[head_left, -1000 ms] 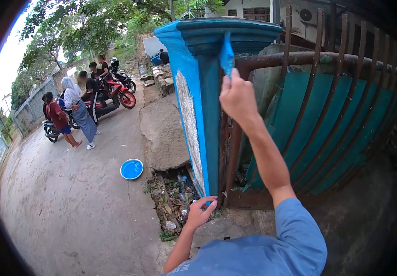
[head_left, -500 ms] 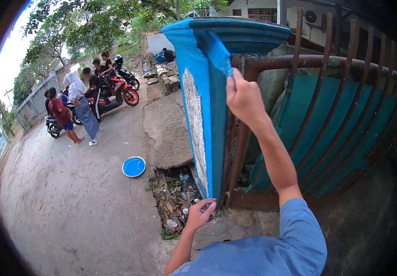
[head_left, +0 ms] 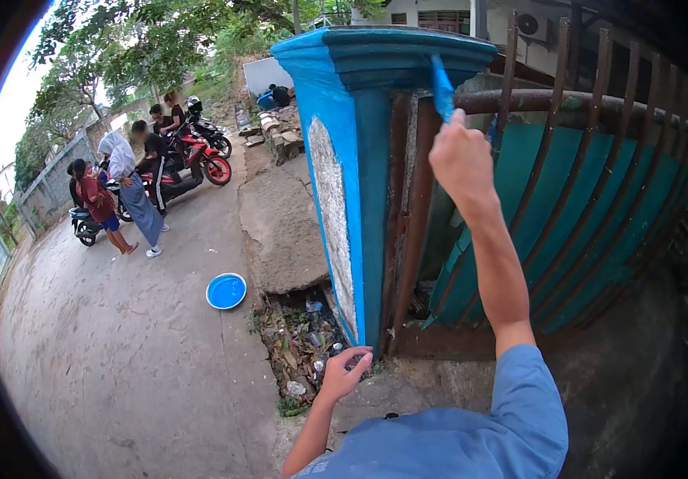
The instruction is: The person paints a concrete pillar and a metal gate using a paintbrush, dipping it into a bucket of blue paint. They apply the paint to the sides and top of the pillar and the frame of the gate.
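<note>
My right hand (head_left: 465, 158) is closed round the handle of a blue paintbrush (head_left: 443, 89). The brush's bristle end is up at the moulded cap (head_left: 408, 65) of a gate pillar (head_left: 365, 215), toward its right side. Bright blue paint covers the pillar's left face, while the face toward the gate is darker blue. A rough grey-white panel (head_left: 330, 215) is set into the left face. Low by the pillar's foot, my left hand (head_left: 345, 374) hangs with curved fingers apart, holding nothing.
A basin of blue paint (head_left: 226, 291) stands on the concrete road (head_left: 144, 359). Beside the pillar runs a litter-filled ditch (head_left: 300, 339). A rusty barred gate (head_left: 551, 199) is at right. Several people gather round motorbikes (head_left: 192, 164) at the far left.
My right hand and the paintbrush have moved right along the underside of the cap, and the brush now appears narrower, seen more edge-on. My left hand stays almost where it was.
</note>
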A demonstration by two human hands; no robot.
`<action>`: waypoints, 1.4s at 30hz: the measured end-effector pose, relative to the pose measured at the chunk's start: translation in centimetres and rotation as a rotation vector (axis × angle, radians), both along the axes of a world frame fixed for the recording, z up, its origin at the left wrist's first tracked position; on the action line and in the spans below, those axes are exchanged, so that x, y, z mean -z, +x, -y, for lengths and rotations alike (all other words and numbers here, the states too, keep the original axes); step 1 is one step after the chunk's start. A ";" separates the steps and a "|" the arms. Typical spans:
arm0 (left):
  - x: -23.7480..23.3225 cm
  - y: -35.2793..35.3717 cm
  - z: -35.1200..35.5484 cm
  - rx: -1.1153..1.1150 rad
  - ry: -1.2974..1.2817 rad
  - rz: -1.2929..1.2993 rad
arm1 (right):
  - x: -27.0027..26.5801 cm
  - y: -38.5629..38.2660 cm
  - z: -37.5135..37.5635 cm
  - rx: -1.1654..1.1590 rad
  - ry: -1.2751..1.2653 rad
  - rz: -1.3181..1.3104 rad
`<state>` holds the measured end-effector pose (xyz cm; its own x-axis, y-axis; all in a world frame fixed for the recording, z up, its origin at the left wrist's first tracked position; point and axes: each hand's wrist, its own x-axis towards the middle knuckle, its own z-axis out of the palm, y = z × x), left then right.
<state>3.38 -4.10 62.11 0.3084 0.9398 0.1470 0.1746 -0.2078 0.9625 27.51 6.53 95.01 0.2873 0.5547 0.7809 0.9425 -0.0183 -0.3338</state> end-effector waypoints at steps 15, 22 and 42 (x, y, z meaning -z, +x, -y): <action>-0.4 -1.5 1.5 -0.078 -0.063 -0.003 | 3.7 -6.9 0.9 -0.433 0.030 0.013; 0.2 -1.0 1.4 -0.047 -0.044 0.023 | 2.8 -3.1 -1.2 -0.244 -0.123 0.050; 0.4 -0.6 1.5 -0.038 -0.063 -0.007 | 2.9 -6.7 -1.6 -0.234 -0.061 0.030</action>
<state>2.78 -5.59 61.72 0.2730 0.9582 0.0855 0.1876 -0.1402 0.9722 20.82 8.10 92.10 0.1229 0.6495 0.7503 0.9330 0.1822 -0.3105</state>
